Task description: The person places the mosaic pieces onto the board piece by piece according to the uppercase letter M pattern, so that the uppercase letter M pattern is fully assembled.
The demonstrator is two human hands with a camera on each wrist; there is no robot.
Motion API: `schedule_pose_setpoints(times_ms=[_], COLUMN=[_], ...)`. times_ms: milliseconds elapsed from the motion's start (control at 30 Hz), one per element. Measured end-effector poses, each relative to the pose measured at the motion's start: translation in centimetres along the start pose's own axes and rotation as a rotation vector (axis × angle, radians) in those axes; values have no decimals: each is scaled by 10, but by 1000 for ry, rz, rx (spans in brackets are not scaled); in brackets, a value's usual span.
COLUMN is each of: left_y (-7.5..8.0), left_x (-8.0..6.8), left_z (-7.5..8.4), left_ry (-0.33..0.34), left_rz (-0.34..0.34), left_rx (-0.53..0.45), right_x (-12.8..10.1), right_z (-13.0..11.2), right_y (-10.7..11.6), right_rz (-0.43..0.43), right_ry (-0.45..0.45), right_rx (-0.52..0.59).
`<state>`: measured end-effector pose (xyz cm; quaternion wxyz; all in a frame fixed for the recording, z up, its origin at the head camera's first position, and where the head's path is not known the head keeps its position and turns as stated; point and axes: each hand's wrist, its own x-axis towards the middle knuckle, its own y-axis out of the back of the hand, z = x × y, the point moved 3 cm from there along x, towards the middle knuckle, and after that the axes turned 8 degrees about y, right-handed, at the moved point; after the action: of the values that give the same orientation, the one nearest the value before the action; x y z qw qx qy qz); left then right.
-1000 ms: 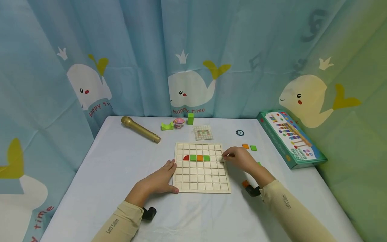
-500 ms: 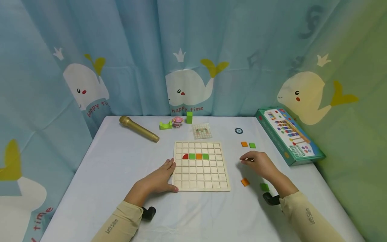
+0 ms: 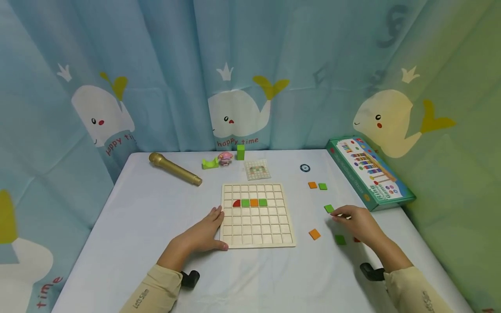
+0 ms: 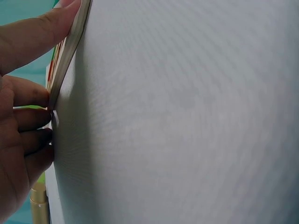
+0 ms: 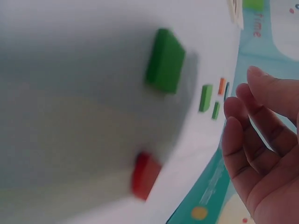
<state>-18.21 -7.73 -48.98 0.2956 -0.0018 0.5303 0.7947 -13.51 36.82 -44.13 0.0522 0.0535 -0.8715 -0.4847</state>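
I see my left hand (image 3: 203, 232) resting flat against the left edge of the wooden grid board (image 3: 256, 215) on the counter (image 3: 156, 226). My right hand (image 3: 358, 224) hovers with relaxed fingers, holding nothing, just beside a green tile (image 3: 329, 208).

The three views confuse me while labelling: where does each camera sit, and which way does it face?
Head: above, facing forward and down at the wooden grid board; both hands and sleeves show.
Left wrist: low at the table, facing the board's edge; left hand shows.
Right wrist: low, facing the green square tile; right hand shows.
Head and left wrist share the board.
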Motion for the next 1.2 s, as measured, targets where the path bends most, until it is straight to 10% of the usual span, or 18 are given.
schedule_pose_setpoints(times_ms=[1200], left_y=[1], left_x=[-3], left_z=[2], left_ry=[-26], left_rz=[0], left_rx=[-15], right_x=[-55], right_z=[51], right_y=[9], right_rz=[-81], right_ry=[-147], right_rx=[-70])
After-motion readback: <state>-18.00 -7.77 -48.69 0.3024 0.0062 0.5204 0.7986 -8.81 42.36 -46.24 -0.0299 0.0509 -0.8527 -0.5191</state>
